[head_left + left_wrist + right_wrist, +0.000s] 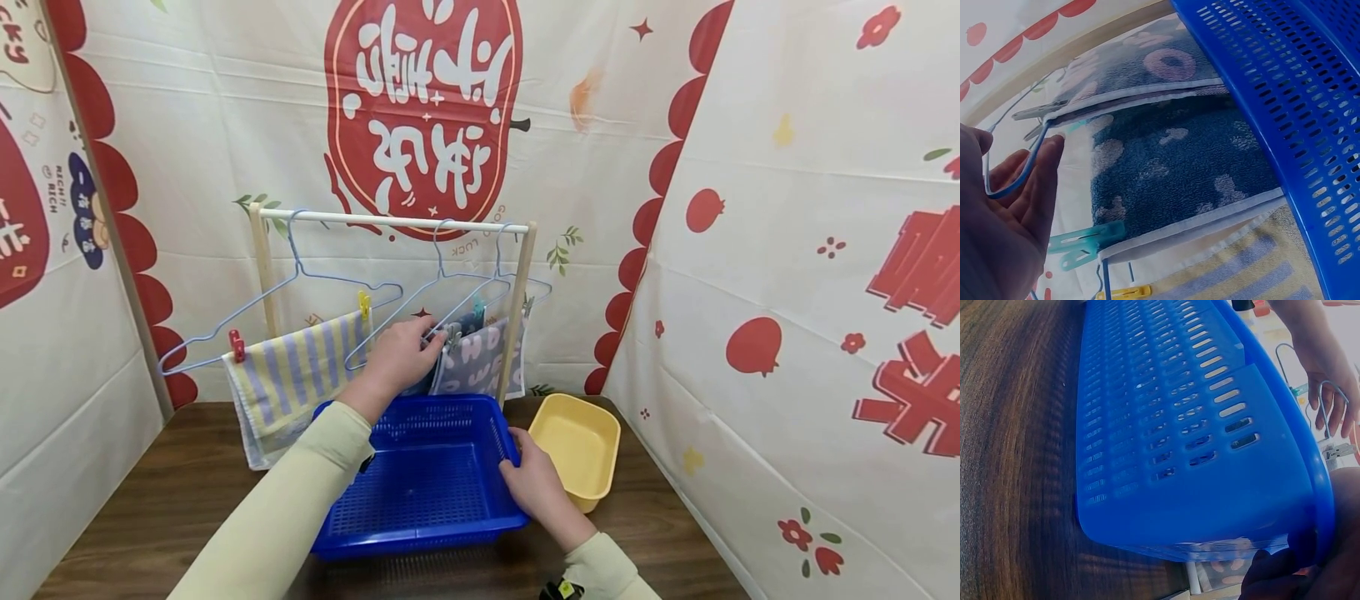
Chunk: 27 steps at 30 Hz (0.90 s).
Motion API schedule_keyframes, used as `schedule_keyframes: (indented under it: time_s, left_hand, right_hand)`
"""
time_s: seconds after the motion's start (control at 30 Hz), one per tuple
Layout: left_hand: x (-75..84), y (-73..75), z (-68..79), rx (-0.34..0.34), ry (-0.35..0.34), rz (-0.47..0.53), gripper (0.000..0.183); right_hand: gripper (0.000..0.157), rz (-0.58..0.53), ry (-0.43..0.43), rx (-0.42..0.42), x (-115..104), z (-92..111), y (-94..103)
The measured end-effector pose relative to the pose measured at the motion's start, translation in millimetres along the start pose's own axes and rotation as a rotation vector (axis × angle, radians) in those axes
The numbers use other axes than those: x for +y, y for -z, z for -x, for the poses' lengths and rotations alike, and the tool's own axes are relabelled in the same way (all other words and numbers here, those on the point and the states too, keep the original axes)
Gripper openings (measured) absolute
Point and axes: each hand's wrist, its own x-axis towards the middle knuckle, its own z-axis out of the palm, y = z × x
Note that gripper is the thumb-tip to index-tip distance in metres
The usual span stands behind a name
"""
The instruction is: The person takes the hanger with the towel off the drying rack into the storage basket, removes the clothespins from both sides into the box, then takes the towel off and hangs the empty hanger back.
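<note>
My right hand (538, 482) grips the right rim of an empty blue plastic basket (420, 533), thumb inside. The basket is tilted over the table. Over its far side reaches my left hand (405, 354), fingers extended at the end of a blue wire hanger (1034, 156) beside a grey clothespin (1040, 111). That clothespin holds a grey towel with pink letters (480, 360). Next to it hangs a dark blue patterned towel (1179, 165) with a teal clothespin (1088, 240). A yellow-and-purple striped towel (300, 367) hangs at the left from red (237, 346) and yellow clothespins (364, 304).
The hangers hang from a white rod (390, 220) on a wooden rack whose right post (517, 317) stands behind the basket. A yellow tub (577, 446) sits right of it on the brown wooden table (150, 517). Printed cloth walls (585, 183) surround the table.
</note>
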Motion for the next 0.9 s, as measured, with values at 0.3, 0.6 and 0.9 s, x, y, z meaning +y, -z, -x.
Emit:
schedule_keyframes:
  time_s: [0.3, 0.6, 0.9]
  left_hand:
    - [-6.1, -7.7, -4.7, 0.131, -0.161, -0.074, 0.027]
    - [-6.4, -9.4, -2.7, 0.224, -0.229, -0.059, 0.029]
    - [-3.7, -11.7, -4.1, 0.276, -0.218, -0.093, 0.029]
  right_hand:
    - [0.055, -0.006, 0.002, 0.000, 3.1, -2.0, 0.1]
    - [0.055, -0.008, 0.008, -0.002, 3.9, -1.6, -1.0]
    - [0.055, -0.002, 0.006, -0.004, 4.6, -1.9, -0.8]
